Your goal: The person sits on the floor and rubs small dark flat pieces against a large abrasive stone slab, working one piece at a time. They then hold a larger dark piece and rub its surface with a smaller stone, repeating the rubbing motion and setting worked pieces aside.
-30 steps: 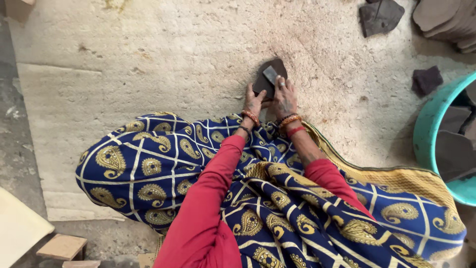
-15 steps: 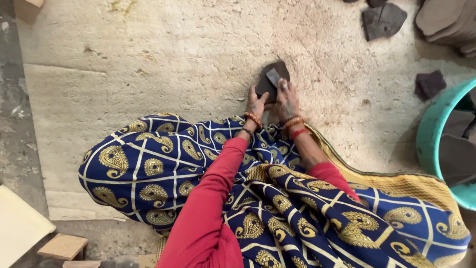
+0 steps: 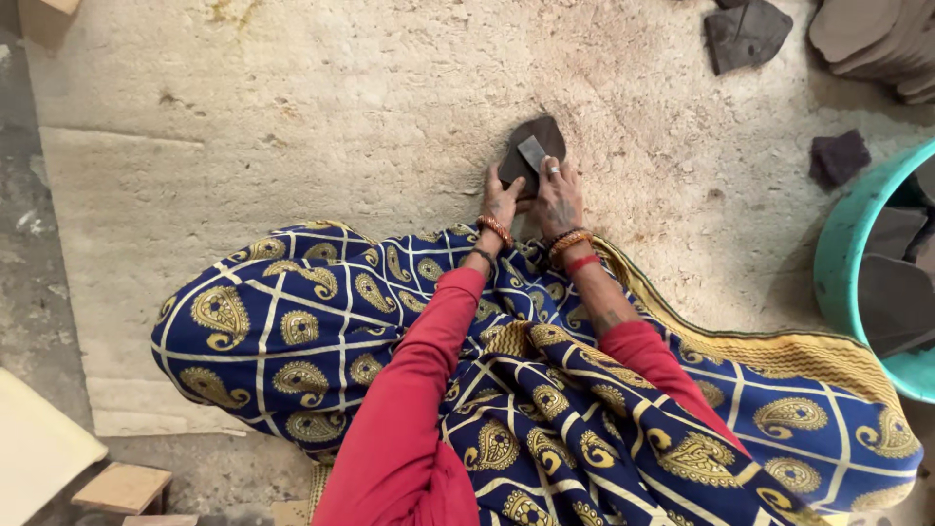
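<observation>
**A:** Head view, what sits at the centre?

**B:** A dark, flat, rounded clay slab (image 3: pixel 531 146) lying on the sandy floor (image 3: pixel 321 107), just beyond the person's knees. A small grey flat tool (image 3: pixel 532 153) rests on its upper face.

**A:** And the hands?

**B:** The left hand (image 3: pixel 502 203) presses on the slab's near left edge, fingers curled over it. The right hand (image 3: pixel 558 198) lies on the near right edge, fingers closed about the tool's lower end. The two hands are just beside each other.

**A:** What has changed over the last second?

**B:** Very little. The slab has kept its place on the floor and both hands have stayed on it; the tool shows only a slight shift across the face. This reads as continued working of the surface, not a lift or a move.

**A:** Surroundings?

**B:** A blue patterned cloth (image 3: pixel 292 331) covers the lap. A teal tub (image 3: pixel 845 268) holding dark slabs stands at right, well apart. Dark pieces (image 3: pixel 745 34) lie at the upper right, and wooden blocks (image 3: pixel 122 487) at the lower left.
</observation>
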`<state>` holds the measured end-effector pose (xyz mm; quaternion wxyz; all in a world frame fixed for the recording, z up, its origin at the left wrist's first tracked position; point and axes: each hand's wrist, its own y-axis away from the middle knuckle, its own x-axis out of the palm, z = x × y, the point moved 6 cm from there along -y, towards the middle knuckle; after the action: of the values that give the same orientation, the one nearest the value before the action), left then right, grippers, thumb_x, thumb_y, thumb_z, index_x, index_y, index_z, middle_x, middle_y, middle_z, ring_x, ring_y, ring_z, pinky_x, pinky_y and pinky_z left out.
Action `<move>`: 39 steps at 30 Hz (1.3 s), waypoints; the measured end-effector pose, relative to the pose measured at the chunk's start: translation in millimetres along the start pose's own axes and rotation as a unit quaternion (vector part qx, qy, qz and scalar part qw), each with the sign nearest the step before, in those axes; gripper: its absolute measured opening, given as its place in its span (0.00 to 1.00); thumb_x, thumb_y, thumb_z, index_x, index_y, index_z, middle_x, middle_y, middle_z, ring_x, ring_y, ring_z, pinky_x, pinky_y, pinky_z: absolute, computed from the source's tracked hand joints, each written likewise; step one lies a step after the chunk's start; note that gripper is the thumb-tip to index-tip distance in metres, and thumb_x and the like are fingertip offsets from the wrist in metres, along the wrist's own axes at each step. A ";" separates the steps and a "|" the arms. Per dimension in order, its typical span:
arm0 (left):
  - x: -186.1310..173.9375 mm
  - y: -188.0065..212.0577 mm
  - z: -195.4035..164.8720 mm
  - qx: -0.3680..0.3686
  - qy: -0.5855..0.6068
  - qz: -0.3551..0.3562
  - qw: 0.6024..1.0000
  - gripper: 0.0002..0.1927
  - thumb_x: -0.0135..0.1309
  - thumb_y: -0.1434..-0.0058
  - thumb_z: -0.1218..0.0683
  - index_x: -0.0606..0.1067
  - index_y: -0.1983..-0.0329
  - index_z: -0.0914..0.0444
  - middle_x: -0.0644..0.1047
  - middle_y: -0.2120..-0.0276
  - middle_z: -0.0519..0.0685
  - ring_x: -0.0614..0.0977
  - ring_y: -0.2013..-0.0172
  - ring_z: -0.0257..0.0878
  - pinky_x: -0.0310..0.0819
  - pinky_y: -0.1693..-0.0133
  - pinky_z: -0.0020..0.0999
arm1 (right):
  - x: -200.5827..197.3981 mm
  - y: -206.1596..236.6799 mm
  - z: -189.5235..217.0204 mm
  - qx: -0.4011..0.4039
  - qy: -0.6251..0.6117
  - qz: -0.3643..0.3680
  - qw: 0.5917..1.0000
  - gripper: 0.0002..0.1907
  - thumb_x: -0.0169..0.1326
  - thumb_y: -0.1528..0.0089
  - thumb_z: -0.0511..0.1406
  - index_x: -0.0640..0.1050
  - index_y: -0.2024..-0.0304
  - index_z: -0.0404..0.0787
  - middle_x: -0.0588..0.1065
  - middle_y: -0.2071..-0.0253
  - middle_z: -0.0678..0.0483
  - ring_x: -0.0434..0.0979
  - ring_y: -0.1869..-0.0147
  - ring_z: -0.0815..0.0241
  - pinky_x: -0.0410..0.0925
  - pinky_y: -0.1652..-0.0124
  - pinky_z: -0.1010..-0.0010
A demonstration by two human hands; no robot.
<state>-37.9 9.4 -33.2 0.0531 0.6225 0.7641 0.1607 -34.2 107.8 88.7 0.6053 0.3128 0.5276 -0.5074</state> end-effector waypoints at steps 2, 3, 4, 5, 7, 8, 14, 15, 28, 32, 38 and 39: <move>0.7 1.3 -3.7 0.023 -0.014 0.004 1.000 0.25 0.59 0.38 0.61 0.66 0.39 0.68 0.76 0.51 0.57 0.80 0.54 0.47 0.80 0.55 0.40 | 0.1 -11.4 -7.4 0.016 -0.019 -0.004 1.000 0.31 0.54 0.44 0.30 0.69 0.38 0.24 0.68 0.41 0.39 0.67 0.39 0.37 0.67 0.43 0.54; 0.3 1.8 -11.3 0.076 -0.055 0.001 0.996 0.25 0.60 0.38 0.62 0.66 0.39 0.69 0.76 0.50 0.58 0.80 0.53 0.48 0.79 0.52 0.40 | 0.6 -21.8 -11.6 0.019 -0.030 -0.009 0.999 0.30 0.52 0.44 0.27 0.70 0.37 0.25 0.68 0.40 0.39 0.67 0.39 0.38 0.68 0.43 0.56; 0.7 2.4 -18.5 0.124 -0.096 -0.003 0.988 0.25 0.61 0.37 0.62 0.67 0.40 0.69 0.76 0.50 0.59 0.80 0.51 0.49 0.78 0.50 0.40 | 0.5 -35.5 -16.2 0.013 -0.013 -0.023 1.000 0.29 0.51 0.43 0.26 0.70 0.38 0.26 0.68 0.39 0.40 0.68 0.37 0.38 0.69 0.42 0.58; 0.8 1.0 -11.4 0.056 -0.014 0.015 0.998 0.25 0.59 0.38 0.62 0.65 0.40 0.68 0.76 0.50 0.58 0.81 0.53 0.49 0.80 0.52 0.41 | 1.7 -48.6 -20.9 0.011 0.003 -0.030 0.999 0.28 0.50 0.42 0.25 0.70 0.38 0.27 0.68 0.38 0.40 0.68 0.35 0.39 0.70 0.42 0.61; 6.6 -1.4 0.2 -0.069 0.156 0.051 0.984 0.26 0.54 0.40 0.60 0.62 0.39 0.65 0.76 0.50 0.56 0.83 0.57 0.49 0.84 0.56 0.42 | -2.4 -66.9 -22.4 0.012 0.019 -0.024 0.999 0.26 0.49 0.41 0.24 0.71 0.38 0.28 0.68 0.37 0.41 0.68 0.35 0.41 0.71 0.41 0.63; 5.4 -3.5 -6.4 -0.018 0.113 0.048 0.992 0.27 0.56 0.39 0.60 0.63 0.38 0.67 0.76 0.49 0.56 0.82 0.54 0.48 0.82 0.54 0.41 | 1.6 -69.7 -24.1 0.012 0.020 -0.015 1.000 0.27 0.49 0.41 0.24 0.71 0.38 0.28 0.68 0.37 0.42 0.68 0.36 0.41 0.70 0.42 0.62; -2.0 -1.0 -10.9 0.112 -0.099 -0.035 0.988 0.29 0.63 0.39 0.59 0.65 0.37 0.70 0.76 0.47 0.61 0.79 0.49 0.50 0.74 0.46 0.41 | 5.6 -13.6 -0.6 0.003 0.027 -0.005 1.000 0.28 0.51 0.41 0.26 0.70 0.37 0.25 0.68 0.39 0.42 0.69 0.40 0.43 0.67 0.39 0.61; -2.2 0.0 -5.9 0.077 -0.097 -0.029 0.992 0.29 0.63 0.39 0.58 0.66 0.38 0.70 0.77 0.49 0.60 0.80 0.51 0.49 0.76 0.48 0.40 | 4.5 -5.2 1.0 0.011 -0.017 -0.015 1.000 0.27 0.52 0.40 0.28 0.69 0.37 0.24 0.68 0.40 0.43 0.68 0.39 0.42 0.66 0.38 0.59; 1.7 -3.0 -23.8 0.149 -0.107 -0.012 0.983 0.27 0.63 0.38 0.59 0.67 0.38 0.68 0.77 0.47 0.60 0.80 0.47 0.49 0.75 0.44 0.41 | 1.4 -36.6 -9.5 0.011 -0.010 -0.063 0.998 0.32 0.50 0.44 0.26 0.68 0.35 0.24 0.69 0.44 0.40 0.67 0.40 0.42 0.65 0.39 0.57; -0.8 -3.3 -5.8 0.052 -0.081 -0.028 0.995 0.33 0.63 0.40 0.58 0.64 0.34 0.69 0.75 0.44 0.61 0.77 0.44 0.53 0.73 0.43 0.42 | 5.9 -3.3 10.5 -0.019 0.007 -0.031 0.999 0.34 0.51 0.48 0.27 0.68 0.37 0.23 0.70 0.43 0.40 0.67 0.42 0.42 0.66 0.40 0.56; 3.6 -3.0 -12.6 0.012 0.054 0.043 0.998 0.38 0.61 0.36 0.61 0.55 0.28 0.69 0.69 0.39 0.67 0.76 0.45 0.58 0.75 0.50 0.47 | 0.7 -62.6 -35.6 0.103 0.005 0.021 0.994 0.30 0.49 0.43 0.20 0.71 0.37 0.32 0.72 0.44 0.40 0.72 0.45 0.44 0.72 0.47 0.62; 6.6 -1.9 -9.4 -0.061 0.137 0.064 0.987 0.39 0.59 0.36 0.61 0.53 0.27 0.68 0.69 0.39 0.66 0.78 0.47 0.57 0.78 0.54 0.47 | -6.6 -69.9 -44.2 0.123 -0.042 0.009 0.991 0.23 0.51 0.40 0.22 0.74 0.41 0.34 0.73 0.46 0.42 0.73 0.47 0.45 0.72 0.48 0.61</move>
<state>-43.8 13.8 -24.2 -0.0252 0.6376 0.7117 0.2938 -113.9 129.9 95.0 0.5880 0.3680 0.4328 -0.5758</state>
